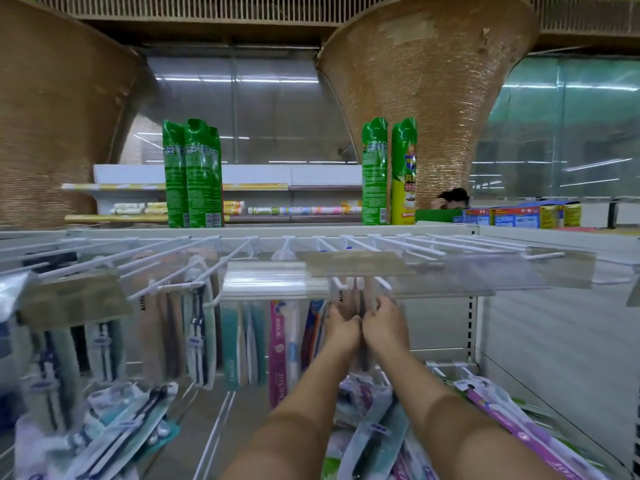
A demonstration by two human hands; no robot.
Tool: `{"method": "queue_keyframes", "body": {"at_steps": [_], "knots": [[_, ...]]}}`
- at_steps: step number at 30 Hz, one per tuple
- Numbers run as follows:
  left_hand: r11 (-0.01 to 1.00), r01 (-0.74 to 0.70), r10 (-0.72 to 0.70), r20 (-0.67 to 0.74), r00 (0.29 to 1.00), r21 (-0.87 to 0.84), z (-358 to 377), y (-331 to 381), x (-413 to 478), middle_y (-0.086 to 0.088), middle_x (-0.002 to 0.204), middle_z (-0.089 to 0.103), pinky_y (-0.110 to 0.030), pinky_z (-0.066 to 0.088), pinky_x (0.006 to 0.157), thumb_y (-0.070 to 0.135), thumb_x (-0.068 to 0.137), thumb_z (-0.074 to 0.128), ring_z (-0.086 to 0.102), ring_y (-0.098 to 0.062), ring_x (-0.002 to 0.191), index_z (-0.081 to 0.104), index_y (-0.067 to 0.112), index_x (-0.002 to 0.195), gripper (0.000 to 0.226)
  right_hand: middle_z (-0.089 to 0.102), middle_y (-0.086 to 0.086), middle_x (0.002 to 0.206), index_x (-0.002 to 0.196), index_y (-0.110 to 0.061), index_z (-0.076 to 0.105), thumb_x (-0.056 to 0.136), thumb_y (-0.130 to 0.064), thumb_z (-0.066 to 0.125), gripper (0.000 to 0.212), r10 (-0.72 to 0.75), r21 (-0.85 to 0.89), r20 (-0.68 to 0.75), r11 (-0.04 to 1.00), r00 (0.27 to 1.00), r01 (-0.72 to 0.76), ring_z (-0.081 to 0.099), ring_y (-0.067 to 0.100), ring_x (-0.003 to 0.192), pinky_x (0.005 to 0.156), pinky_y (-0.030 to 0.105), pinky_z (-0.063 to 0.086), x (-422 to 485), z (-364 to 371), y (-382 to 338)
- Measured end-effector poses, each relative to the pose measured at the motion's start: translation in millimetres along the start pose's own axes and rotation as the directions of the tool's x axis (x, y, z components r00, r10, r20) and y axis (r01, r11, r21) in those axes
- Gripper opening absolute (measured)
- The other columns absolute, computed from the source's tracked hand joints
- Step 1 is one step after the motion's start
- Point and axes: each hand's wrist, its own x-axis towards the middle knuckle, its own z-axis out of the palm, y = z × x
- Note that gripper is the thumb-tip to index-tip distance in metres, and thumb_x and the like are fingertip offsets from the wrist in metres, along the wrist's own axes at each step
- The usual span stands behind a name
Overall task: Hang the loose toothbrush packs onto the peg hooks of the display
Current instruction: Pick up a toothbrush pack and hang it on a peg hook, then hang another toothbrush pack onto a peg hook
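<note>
Fingertips [349,284] blur behind the clear label strip [433,275] — the pack [362,303] they hold barely shows — its print unreadable

Price strips [433,278] across crowded peg hooks [408,244]

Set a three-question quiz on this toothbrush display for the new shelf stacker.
1. True or false: the left hand rests on the loose packs.
2. Where do the loose packs lie? A: on the top shelf. B: heaped below the hanging rows. C: in a trolley.
3. Fill in: the three spray cans standing together on top of the display are ____.

Key
1. False. It is raised beside the right hand, and both hold a toothbrush pack up at the peg hooks.
2. B.
3. Green.
</note>
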Motion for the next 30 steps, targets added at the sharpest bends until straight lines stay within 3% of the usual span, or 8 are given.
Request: {"method": "queue_keyframes", "body": {"at_steps": [4, 7, 10, 15, 20, 22, 25, 30], "knots": [[0.999, 0.042, -0.042, 0.006, 0.999, -0.013, -4.7, 4.0, -7.6, -0.021, 0.128, 0.053, -0.045, 0.049, 0.094, 0.008, 0.093, 0.044, 0.056, -0.038, 0.116, 0.037, 0.016, 0.132, 0.041, 0.067, 0.017, 0.11, 0.105, -0.01, 0.064, 0.094, -0.014, 0.048, 0.019, 0.024, 0.154, 0.068, 0.988, 0.997, -0.034, 0.063, 0.032, 0.097, 0.078, 0.034, 0.049, 8.4, 4.9, 4.9], [0.998, 0.056, -0.055, 0.031, 0.998, -0.033, -3.7, 4.6, -12.2, -0.02, 0.122, 0.057, -0.042, 0.051, 0.091, 0.009, 0.094, 0.044, 0.06, -0.035, 0.11, 0.04, 0.013, 0.13, 0.036, 0.069, 0.017, 0.089, 0.076, -0.012, 0.062, 0.095, -0.019, 0.048, 0.025, -0.003, 0.105, 0.033, 0.994, 0.999, 0.0, 0.062, 0.033, 0.083, 0.067, 0.033, 0.044, 8.5, 2.3, 7.1], [0.996, 0.049, -0.045, 0.051, 0.998, -0.072, 1.6, 3.8, -12.4, -0.019, 0.109, 0.059, -0.044, 0.05, 0.091, 0.01, 0.094, 0.044, 0.057, -0.018, 0.08, 0.044, 0.01, 0.122, 0.028, 0.061, 0.013, 0.07, 0.057, -0.014, 0.05, 0.094, -0.017, 0.048, 0.037, 0.024, 0.084, -0.034, 0.996, 0.999, -0.021, 0.055, 0.03, 0.072, 0.061, 0.032, 0.036, 5.8, -6.1, 7.0], [1.0, 0.006, -0.006, -0.028, 1.0, 0.011, 8.4, -1.4, -7.1, -0.027, 0.127, 0.053, -0.046, 0.049, 0.093, 0.017, 0.09, 0.049, 0.057, -0.04, 0.112, 0.046, 0.005, 0.126, 0.038, 0.069, 0.018, 0.079, 0.058, -0.016, 0.052, 0.09, -0.013, 0.05, 0.033, 0.059, 0.155, -0.079, 0.987, 0.995, -0.047, 0.064, 0.032, 0.077, 0.066, 0.032, 0.046, 3.3, -10.9, 8.2], [0.985, -0.118, 0.135, -0.128, 0.983, 0.128, -3.1, -2.2, -25.4, -0.006, 0.083, 0.062, -0.033, 0.051, 0.068, 0.012, 0.089, 0.048, 0.06, -0.022, 0.073, 0.058, 0.016, 0.09, 0.011, 0.06, 0.014, 0.073, 0.06, -0.008, 0.053, 0.092, -0.012, 0.047, 0.032, 0.018, 0.095, -0.069, 0.995, 0.997, -0.011, 0.05, 0.026, 0.069, 0.059, 0.029, 0.032, -10.7, -20.9, 6.7], [0.975, -0.146, 0.178, -0.191, 0.965, 0.17, -10.5, -1.3, -30.0, 0.0, 0.074, 0.06, -0.036, 0.052, 0.071, 0.014, 0.089, 0.052, 0.058, -0.022, 0.07, 0.056, 0.022, 0.074, 0.016, 0.055, 0.013, 0.066, 0.054, -0.009, 0.045, 0.092, -0.011, 0.048, 0.038, 0.003, 0.085, -0.054, 0.996, 0.999, 0.002, 0.048, 0.026, 0.067, 0.056, 0.03, 0.03, -16.0, -23.3, 5.9], [0.974, -0.151, 0.185, -0.214, 0.959, 0.167, -17.1, 1.5, -40.9, 0.0, 0.067, 0.055, -0.028, 0.044, 0.065, 0.012, 0.092, 0.055, 0.051, -0.017, 0.066, 0.056, 0.015, 0.072, 0.02, 0.047, 0.005, 0.059, 0.056, -0.01, 0.043, 0.095, -0.012, 0.046, 0.039, -0.005, 0.06, -0.01, 0.998, 1.0, 0.005, 0.044, 0.024, 0.063, 0.05, 0.029, 0.027, -23.2, -28.2, 5.9], [0.985, -0.119, 0.144, -0.218, 0.965, 0.122, -15.4, 4.6, -55.0, -0.002, 0.067, 0.054, -0.029, 0.044, 0.064, 0.01, 0.092, 0.053, 0.048, -0.018, 0.064, 0.049, 0.015, 0.065, 0.028, 0.053, 0.011, 0.067, 0.058, -0.009, 0.047, 0.093, -0.012, 0.049, 0.035, -0.065, 0.027, 0.02, 0.998, 0.998, 0.065, 0.048, 0.024, 0.07, 0.06, 0.026, 0.031, -29.7, -43.1, 5.4]]}}
